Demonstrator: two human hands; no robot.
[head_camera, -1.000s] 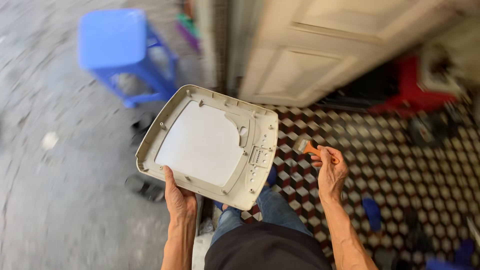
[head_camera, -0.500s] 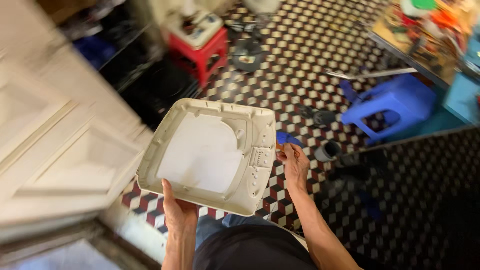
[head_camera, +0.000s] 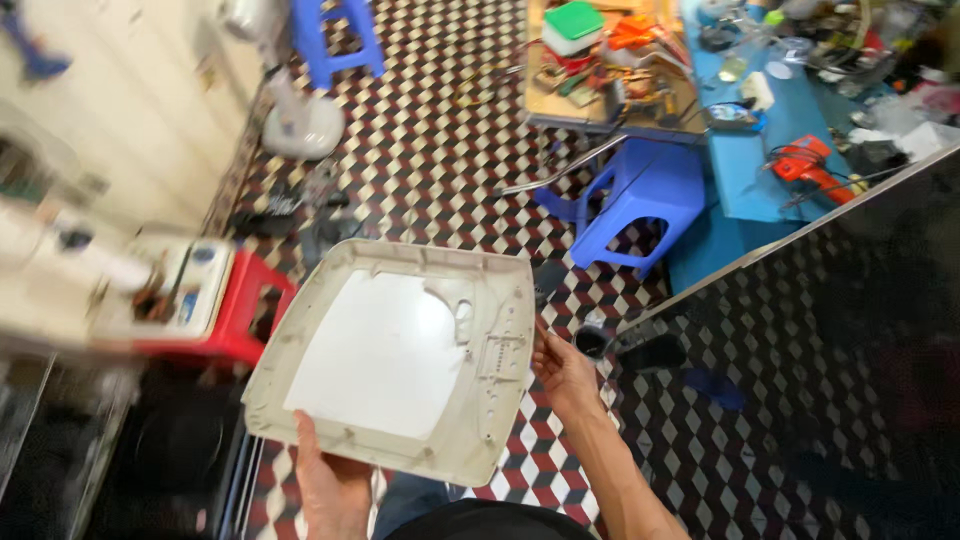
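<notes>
From the head camera, looking down, we see both of the person's bare hands carrying a large, cream-coloured plastic cover (head_camera: 395, 365), a rounded square shell with a raised rim and a flat white centre panel, held tilted in the air in front of the body above the floor. The left hand (head_camera: 330, 480) grips the cover's near edge from below, thumb lying up on the rim and the fingers hidden underneath. The right hand (head_camera: 565, 375) clasps the right-hand rim, fingers curled against the edge; we cannot tell whether it also holds anything small against the plastic. Beneath everything runs a tiled floor (head_camera: 440, 140) patterned in red, white and black cubes. Just beyond the cover's far right corner stands a blue plastic stool (head_camera: 640, 195), and a second blue stool (head_camera: 335, 35) sits well away at the top, near the round base of a white standing fan (head_camera: 300, 125). To the left of the cover is a red stool (head_camera: 235, 315) carrying a blurred pale box. At the top, a wooden table (head_camera: 600, 85) crowded with tools adjoins a blue work surface (head_camera: 775, 130), where an orange power tool (head_camera: 805, 160) lies. A dark checkered panel (head_camera: 850, 330) fills the right side.
</notes>
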